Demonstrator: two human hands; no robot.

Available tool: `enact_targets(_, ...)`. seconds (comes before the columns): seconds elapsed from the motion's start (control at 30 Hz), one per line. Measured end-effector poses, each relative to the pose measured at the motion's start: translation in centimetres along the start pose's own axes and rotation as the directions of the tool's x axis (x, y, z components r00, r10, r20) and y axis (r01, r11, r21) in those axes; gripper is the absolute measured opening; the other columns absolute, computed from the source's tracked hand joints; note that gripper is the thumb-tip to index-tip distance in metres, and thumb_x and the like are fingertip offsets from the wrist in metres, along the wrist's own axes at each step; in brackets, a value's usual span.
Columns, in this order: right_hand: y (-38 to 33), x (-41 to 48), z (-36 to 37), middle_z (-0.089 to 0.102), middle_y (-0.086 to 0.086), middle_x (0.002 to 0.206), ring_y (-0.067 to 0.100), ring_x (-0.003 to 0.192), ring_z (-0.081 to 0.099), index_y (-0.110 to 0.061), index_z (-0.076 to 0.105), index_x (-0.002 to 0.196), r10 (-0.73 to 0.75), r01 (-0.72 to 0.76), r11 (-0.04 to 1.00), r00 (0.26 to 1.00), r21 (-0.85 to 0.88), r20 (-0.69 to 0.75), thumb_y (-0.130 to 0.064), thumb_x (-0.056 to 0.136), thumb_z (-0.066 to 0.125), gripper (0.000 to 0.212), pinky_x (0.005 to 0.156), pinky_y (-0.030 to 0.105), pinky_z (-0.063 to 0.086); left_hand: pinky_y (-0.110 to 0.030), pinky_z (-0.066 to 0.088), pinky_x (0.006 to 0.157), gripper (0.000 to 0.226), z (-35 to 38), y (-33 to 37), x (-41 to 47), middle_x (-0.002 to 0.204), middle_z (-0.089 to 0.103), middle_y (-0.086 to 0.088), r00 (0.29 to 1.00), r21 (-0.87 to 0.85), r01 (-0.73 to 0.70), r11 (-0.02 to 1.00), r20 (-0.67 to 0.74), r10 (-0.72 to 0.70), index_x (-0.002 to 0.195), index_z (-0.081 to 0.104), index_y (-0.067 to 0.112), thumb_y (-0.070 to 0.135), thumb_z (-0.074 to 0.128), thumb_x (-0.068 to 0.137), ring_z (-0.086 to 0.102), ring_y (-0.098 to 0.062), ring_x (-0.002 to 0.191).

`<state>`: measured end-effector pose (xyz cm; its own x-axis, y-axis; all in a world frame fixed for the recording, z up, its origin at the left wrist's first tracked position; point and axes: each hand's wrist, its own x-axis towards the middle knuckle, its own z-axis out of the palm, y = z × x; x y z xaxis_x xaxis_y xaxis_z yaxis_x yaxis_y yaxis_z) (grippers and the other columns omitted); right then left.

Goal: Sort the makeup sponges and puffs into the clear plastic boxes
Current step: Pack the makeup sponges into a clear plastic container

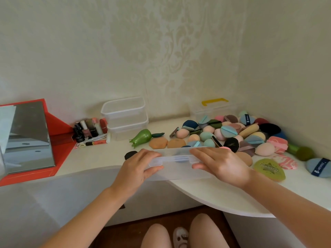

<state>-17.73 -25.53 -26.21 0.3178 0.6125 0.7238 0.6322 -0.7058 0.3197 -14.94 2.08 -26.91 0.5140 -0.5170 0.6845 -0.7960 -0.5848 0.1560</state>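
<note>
A clear plastic box (179, 170) with a flat handle on its lid stands at the white table's front edge. My left hand (138, 167) grips its left side, fingers over the lid and thumb on the front. My right hand (220, 163) grips the right side the same way. Behind the box lies a heap of several colourful makeup sponges and puffs (227, 133). Two empty clear boxes (125, 115) are stacked by the wall. A third clear box with a yellow handle (215, 108) stands behind the heap.
A red-framed mirror (28, 138) leans at the left. Nail polishes and lipsticks (91, 130) cluster beside it. A green tulip-shaped case (142, 137) and a black puff (130, 154) lie near the held box. The table (206, 192) has a curved front edge.
</note>
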Motion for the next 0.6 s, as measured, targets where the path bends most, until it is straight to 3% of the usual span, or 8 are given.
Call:
enact_targets(0.2, 0.0, 0.3, 0.3, 0.070, 0.006, 0.085, 0.016, 0.064, 0.065, -0.006, 0.055, 0.106, 0.030, -0.031, 0.999, 0.999, -0.009, -0.032, -0.039, 0.099, 0.041, 0.037, 0.051, 0.026, 0.052, -0.018, 0.049, 0.076, 0.041, 0.3, -0.5, 0.5, 0.093, 0.067, -0.001, 0.999, 0.024, -0.006, 1.000, -0.037, 0.007, 0.104, 0.059, 0.014, 0.050, 0.043, 0.094, 0.061, -0.009, 0.085)
enact_targets(0.33, -0.6, 0.0, 0.6, 0.071, 0.005, 0.086, 0.016, 0.069, 0.067, -0.006, 0.061, 0.099, 0.103, -0.104, 0.994, 0.993, -0.018, -0.055, -0.040, 0.099, 0.040, 0.040, 0.054, 0.024, 0.050, -0.009, 0.044, 0.086, 0.042, 0.4, 0.2, 0.4, 0.098, 0.068, 0.002, 0.994, -0.059, 0.087, 0.994, -0.057, -0.090, 0.106, 0.057, 0.018, 0.054, 0.044, 0.091, 0.058, -0.004, 0.095)
enact_targets(0.5, -1.5, -0.5, 1.3, 0.064, 0.004, 0.092, 0.018, 0.078, 0.060, -0.013, 0.052, 0.105, 0.273, -0.268, 0.960, 0.960, 0.077, -0.056, -0.044, 0.099, 0.038, 0.035, 0.067, 0.021, 0.042, -0.001, 0.035, 0.091, 0.064, 0.5, 0.9, 0.3, 0.105, 0.062, 0.019, 0.962, -0.251, 0.255, 0.934, -0.035, -0.272, 0.106, 0.067, 0.013, 0.068, 0.046, 0.080, 0.051, 0.016, 0.105)
enact_targets(0.6, -1.2, -0.7, 1.4, 0.064, 0.004, 0.089, 0.017, 0.075, 0.060, -0.013, 0.053, 0.104, 0.260, -0.254, 0.964, 0.962, 0.077, -0.078, -0.044, 0.098, 0.040, 0.034, 0.066, 0.021, 0.042, -0.004, 0.039, 0.087, 0.065, 0.3, 1.0, 0.6, 0.101, 0.063, 0.022, 0.956, -0.291, 0.279, 0.915, -0.011, -0.295, 0.103, 0.068, 0.013, 0.070, 0.049, 0.077, 0.057, 0.008, 0.101)
